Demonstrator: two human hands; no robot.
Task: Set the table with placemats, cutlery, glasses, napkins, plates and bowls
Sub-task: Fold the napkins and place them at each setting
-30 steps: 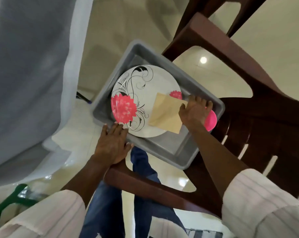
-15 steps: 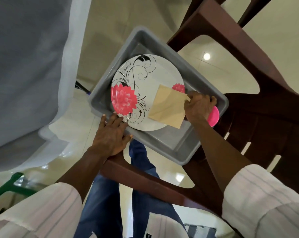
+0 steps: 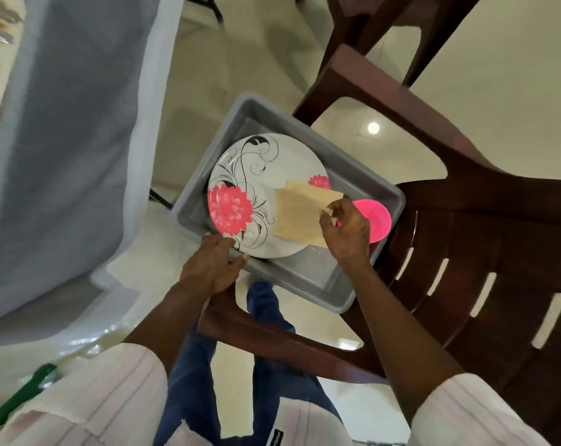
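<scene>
The right hand (image 3: 345, 228) is pinching the napkin (image 3: 300, 217) by its right edge atop the plate (image 3: 266, 169); the left hand (image 3: 213, 265), fingers relaxed, is touching the plate's near rim.

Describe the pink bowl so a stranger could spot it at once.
Find the dark brown chair; a grey tub sits on it. At the tub's right end, beside the big floral plate, the pink bowl peeks out behind the right hand pinching a tan napkin. It is plain solid pink, smaller than the plate.

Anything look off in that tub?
Gray tub sits skewed on the brown chair, its left end overhanging the floor. The floral plate lies tilted inside; right hand pinches the tan napkin. Nothing spilled.
</scene>
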